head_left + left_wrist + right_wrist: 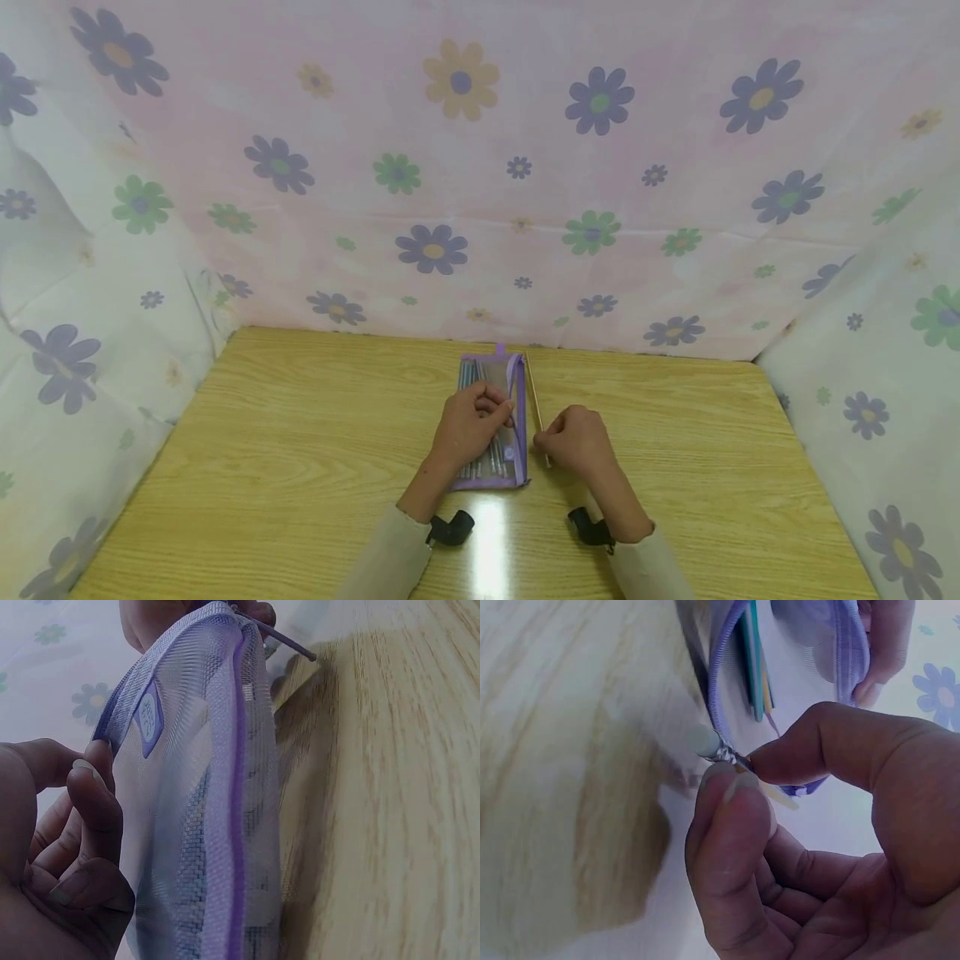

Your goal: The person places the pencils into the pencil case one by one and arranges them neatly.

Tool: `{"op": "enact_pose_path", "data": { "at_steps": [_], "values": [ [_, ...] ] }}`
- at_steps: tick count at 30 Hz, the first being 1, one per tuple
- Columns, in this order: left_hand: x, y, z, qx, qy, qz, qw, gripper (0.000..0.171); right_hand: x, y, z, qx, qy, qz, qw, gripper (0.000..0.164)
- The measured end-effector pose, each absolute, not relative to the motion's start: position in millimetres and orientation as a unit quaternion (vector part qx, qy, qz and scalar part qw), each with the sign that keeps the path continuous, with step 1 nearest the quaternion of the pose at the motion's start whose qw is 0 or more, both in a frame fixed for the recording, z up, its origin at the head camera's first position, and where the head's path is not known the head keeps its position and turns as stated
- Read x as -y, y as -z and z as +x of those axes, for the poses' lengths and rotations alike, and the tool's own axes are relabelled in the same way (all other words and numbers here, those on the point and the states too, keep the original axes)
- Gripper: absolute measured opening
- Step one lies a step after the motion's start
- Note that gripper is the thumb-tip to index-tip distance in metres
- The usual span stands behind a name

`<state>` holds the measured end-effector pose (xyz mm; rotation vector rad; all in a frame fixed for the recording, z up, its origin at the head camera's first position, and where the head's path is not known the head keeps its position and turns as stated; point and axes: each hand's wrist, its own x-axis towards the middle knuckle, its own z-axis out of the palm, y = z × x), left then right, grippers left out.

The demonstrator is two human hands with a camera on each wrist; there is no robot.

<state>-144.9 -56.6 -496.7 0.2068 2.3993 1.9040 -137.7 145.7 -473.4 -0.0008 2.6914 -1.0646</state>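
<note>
A purple-edged mesh pencil pouch (489, 482) lies on the table with its zip side to the right. Several pencils (751, 664) show inside it, some of them teal. My left hand (467, 425) is over the pouch, thumb and fingertips pinching the zip edge (120, 712) and lifting it. Just right of the pouch, my right hand (581, 437) pinches a slim gold-toned pencil (535, 392) near its eraser end. A white eraser (705, 741) in a silver ferrule pokes out past these fingertips.
The wood-grain table (315, 433) runs back to a flowered cloth (510, 275), which also hangs at both sides. Black wrist mounts (452, 528) sit at the cuffs. A bright reflection lies on the table before the pouch.
</note>
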Motion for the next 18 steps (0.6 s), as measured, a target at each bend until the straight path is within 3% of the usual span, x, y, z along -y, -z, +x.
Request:
{"op": "enact_pose_path", "data": {
  "at_steps": [18],
  "values": [
    [57.0, 502.5, -145.0, -0.78, -0.622, 0.068, 0.024, 0.011, -148.9, 458.3, -129.6, -0.919, 0.36, -0.038, 0.157, 0.031]
  ]
}}
